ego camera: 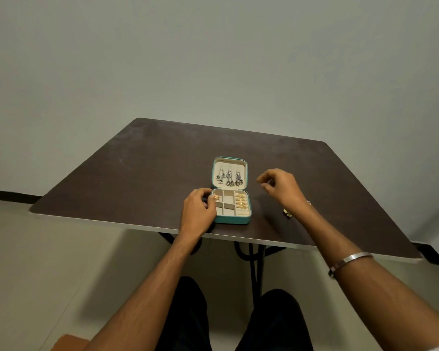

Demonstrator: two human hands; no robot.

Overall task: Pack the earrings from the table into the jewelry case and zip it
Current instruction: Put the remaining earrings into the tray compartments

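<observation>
A teal jewelry case (232,220) lies open near the table's front edge. Its raised lid (245,173) holds three dangling silver earrings (230,177). A gold earring (215,197) lies in the tray's far left compartment, and gold pieces (241,201) fill the slots on the right. My left hand (197,211) grips the case's left wall, its thumb and fingertip close beside the gold earring. My right hand (280,187) hovers right of the lid with fingers loosely curled and nothing visible in them. Another gold earring (286,212) lies on the table by my right wrist.
The dark table (137,173) stands against a pale wall; its front edge runs just below the case. My knees and the table's black legs (251,262) show beneath it. A metal bangle (350,262) sits on my right forearm.
</observation>
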